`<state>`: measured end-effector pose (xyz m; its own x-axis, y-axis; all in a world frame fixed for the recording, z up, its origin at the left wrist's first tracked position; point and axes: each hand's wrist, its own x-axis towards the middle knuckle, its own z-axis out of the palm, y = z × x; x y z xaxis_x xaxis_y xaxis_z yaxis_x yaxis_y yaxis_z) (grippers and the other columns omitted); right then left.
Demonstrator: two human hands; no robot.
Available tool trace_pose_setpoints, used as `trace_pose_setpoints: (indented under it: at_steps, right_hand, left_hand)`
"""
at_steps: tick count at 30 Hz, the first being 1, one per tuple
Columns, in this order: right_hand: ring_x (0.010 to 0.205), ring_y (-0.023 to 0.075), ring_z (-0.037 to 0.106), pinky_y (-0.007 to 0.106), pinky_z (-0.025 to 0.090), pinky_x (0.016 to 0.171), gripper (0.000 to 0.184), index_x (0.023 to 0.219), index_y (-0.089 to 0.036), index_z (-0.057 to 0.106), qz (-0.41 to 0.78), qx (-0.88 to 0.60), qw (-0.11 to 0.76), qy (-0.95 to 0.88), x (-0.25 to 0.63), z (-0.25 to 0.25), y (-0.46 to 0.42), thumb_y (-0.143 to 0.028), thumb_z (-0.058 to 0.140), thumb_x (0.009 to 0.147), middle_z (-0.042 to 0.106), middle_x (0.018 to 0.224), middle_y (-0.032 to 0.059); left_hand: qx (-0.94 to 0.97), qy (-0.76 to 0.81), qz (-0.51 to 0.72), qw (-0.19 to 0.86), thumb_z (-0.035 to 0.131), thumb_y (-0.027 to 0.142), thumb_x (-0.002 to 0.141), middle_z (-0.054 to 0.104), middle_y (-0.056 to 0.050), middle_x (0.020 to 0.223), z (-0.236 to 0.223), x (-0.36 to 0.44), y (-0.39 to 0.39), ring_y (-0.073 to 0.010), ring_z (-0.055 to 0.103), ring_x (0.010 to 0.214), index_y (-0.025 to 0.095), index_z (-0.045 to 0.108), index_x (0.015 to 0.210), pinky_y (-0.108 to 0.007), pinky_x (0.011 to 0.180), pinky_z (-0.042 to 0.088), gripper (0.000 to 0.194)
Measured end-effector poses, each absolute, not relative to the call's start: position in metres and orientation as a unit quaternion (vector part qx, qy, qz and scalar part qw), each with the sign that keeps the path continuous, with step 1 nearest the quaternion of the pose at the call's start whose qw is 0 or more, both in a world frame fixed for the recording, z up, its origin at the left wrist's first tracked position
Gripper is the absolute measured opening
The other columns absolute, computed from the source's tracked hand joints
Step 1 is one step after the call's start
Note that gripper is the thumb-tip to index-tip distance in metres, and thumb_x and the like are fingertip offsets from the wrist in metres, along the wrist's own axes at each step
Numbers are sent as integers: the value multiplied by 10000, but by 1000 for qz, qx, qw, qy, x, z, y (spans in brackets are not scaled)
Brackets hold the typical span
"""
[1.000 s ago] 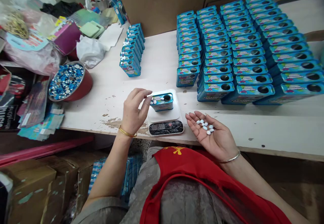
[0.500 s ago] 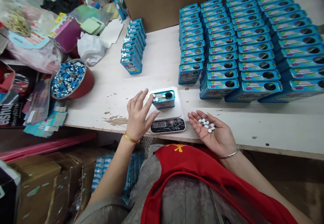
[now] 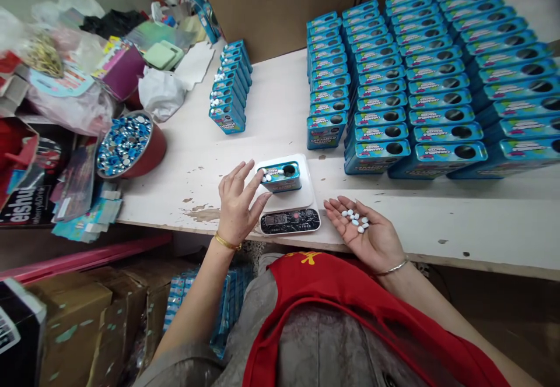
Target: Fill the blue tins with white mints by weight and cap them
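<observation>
A blue candy tin (image 3: 285,184) with a round hole in its top stands on a white digital scale (image 3: 308,192). A few white candies (image 3: 268,177) lie on the tin's lid, beside the hole. My left hand (image 3: 237,203) is at the tin's left end, fingers spread, the index fingertip at the candies or just touching the lid; the exact contact is hard to make out. To the right of the scale, my right hand (image 3: 370,232) is palm up and cupped, with several white candies (image 3: 355,220) resting in it.
Rows of blue tins (image 3: 378,149) with open holes fill the right of the table (image 3: 262,136). A short row of tins (image 3: 227,118) with candies on top stands at the back left. A red bowl (image 3: 155,149) holds blue and silver caps. Plastic bags (image 3: 161,92) clutter the far left.
My left hand has opened from a pinch over the tin's left end and dropped slightly. The scale's display shows a lower number than a second ago. My right hand keeps its cupped pose.
</observation>
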<state>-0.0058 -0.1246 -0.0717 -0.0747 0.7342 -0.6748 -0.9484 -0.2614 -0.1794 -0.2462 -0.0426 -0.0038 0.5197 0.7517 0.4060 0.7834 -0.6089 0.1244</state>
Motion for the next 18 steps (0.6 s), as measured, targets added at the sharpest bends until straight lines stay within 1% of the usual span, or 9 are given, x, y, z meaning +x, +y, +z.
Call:
trace_pose_setpoints:
  at_steps: [4,7,10,15,16,18]
  right_hand:
    - [1042,240,651,339,557,879,214,931,-103,660,718,-349,580,161,-8,-69,-123,-128,478,821,728,959,142]
    - [1034,232,655,327,559,874,222,912,-115,664,722,-351,575,156,-10,-67,-122,-123,458,830,734,945,121]
    - [1035,231,655,328,549,890,199,906,-119,666,725,-343,580,144,-11,-67,-122,-126,489,816,733,951,119]
    - [1053,249,644,344,537,907,165,901,-110,660,723,-334,587,145,-10,-71,-124,-130,534,798,728,974,133]
    - [1054,252,644,348,539,902,167,905,-106,658,720,-335,589,152,-10,-71,-124,-128,531,799,725,983,142]
    - [1044,255,649,352,549,884,176,916,-91,654,712,-339,592,167,-10,-70,-122,-120,523,804,720,985,163]
  left_hand:
    - [-875,-428,-224,39,537,346,883,463,-118,1382,-5,-240,-43,-257,362,1332,228,486,1266,-455,1030,340,405]
    - [-882,-415,-218,37,528,337,887,431,-140,1408,-5,-227,-42,-268,303,1370,203,473,1279,-486,1060,298,418]
    - [-888,-406,-216,32,502,325,901,417,-144,1419,-4,-211,-40,-268,276,1385,191,493,1250,-513,1082,254,374]
    - [-884,-402,-237,23,454,274,924,460,-123,1387,0,-206,-36,-255,307,1369,195,541,1180,-502,1092,226,282]
    - [-880,-408,-242,20,464,280,920,469,-119,1378,1,-208,-35,-253,319,1361,200,539,1184,-491,1090,228,285]
    - [-874,-423,-237,12,525,325,891,490,-126,1348,3,-214,-33,-260,374,1317,197,501,1236,-464,1069,254,369]
